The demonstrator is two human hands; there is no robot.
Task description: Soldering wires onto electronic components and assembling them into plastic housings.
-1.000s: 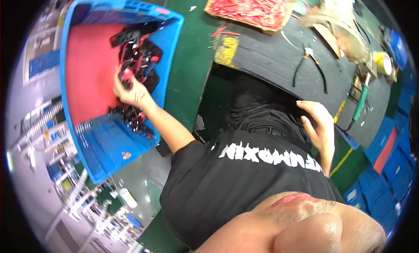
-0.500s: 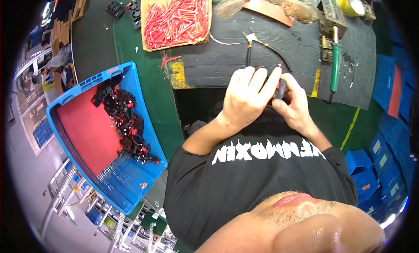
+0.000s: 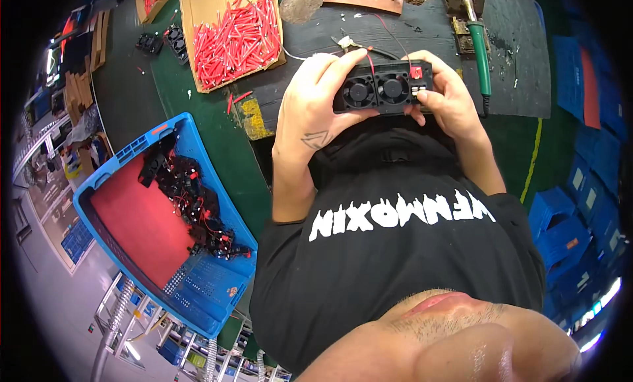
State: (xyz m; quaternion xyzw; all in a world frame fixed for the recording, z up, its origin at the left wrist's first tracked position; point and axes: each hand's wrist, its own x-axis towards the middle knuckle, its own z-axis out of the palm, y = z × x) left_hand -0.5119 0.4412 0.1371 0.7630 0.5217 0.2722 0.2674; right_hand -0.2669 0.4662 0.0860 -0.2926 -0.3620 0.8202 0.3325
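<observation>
A black dual-fan module with two small round fans is held up at the front edge of the workbench. My left hand grips its left end, thumb below and fingers over the top. On its right end, my right hand closes around the corner, the thumb beside a small metal part. Next to that thumb sits a red connector. Thin red and black wires rise from the module. Behind it lie cutting pliers, their handles partly hidden by my left hand and the module.
A cardboard box of red tube-like pieces stands at the back left, with two loose fans beside it. A green-handled soldering iron rests at the right. On the left is a blue crate holding black wired parts.
The fan module has come out from behind my hands and now faces up, its two fans showing. My left hand has moved left to its end. The whole view has shifted slightly.
</observation>
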